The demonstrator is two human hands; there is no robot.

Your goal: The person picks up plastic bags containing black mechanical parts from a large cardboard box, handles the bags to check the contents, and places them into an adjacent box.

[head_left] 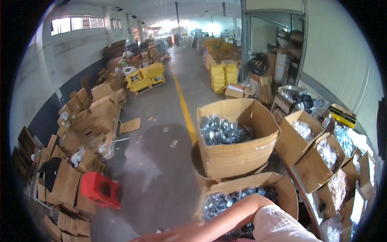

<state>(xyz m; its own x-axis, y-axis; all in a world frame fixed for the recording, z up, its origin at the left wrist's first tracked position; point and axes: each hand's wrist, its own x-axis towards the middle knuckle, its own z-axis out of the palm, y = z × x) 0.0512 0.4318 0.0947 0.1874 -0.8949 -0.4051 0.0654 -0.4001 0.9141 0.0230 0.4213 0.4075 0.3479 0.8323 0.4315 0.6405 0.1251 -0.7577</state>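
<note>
We stand on the bare concrete floor point(161, 169) of a long warehouse, a yellow line point(183, 105) running up its middle and flattened cardboard heaped along the left wall. Just ahead of us a big open carton point(238, 155) sits on the floor right of the line, filled with shiny silver parts in clear bags point(221, 130); a second open carton point(282, 189) lies nearer to us, touching the first one's near side and holding the same bagged parts point(217, 201). More open boxes of bagged parts point(322, 159) line the right edge of the floor, and a red plastic crate point(100, 189) rests on its side at the lower left. Our right arm point(238, 213) crosses low over the near carton, and its hand point(161, 238) is cut by the bottom edge, so we cannot tell how far that grip is open or whether it has hold of anything; the left hand is out of sight. We judge that we are between handlings, beside the cartons; reaching in next would call for bringing the hand back over the near carton's open top.
</note>
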